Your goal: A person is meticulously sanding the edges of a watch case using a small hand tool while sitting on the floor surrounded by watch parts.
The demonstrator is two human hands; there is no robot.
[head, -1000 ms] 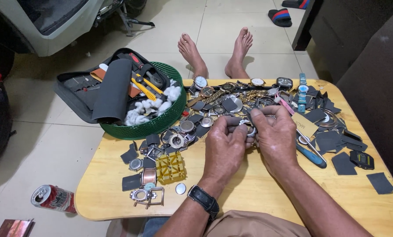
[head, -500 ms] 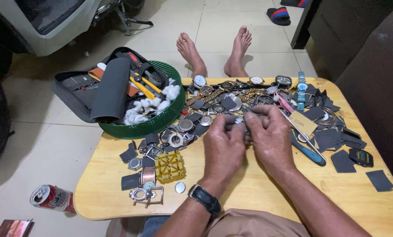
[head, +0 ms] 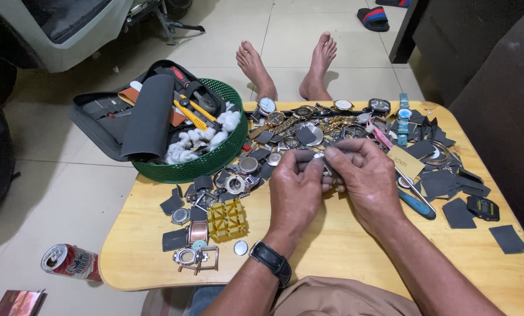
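My fingertips (head: 332,153) pinch a small metal watch part (head: 322,157) between both hands, my left hand (head: 297,190) and right hand (head: 364,175) closed on it together just above the wooden table (head: 344,246). Beyond my fingers lies a heap of watches (head: 326,114); to their left sit a yellow plastic block (head: 227,219) and a green basket (head: 203,167); right of them, a blue-handled tool (head: 417,205)
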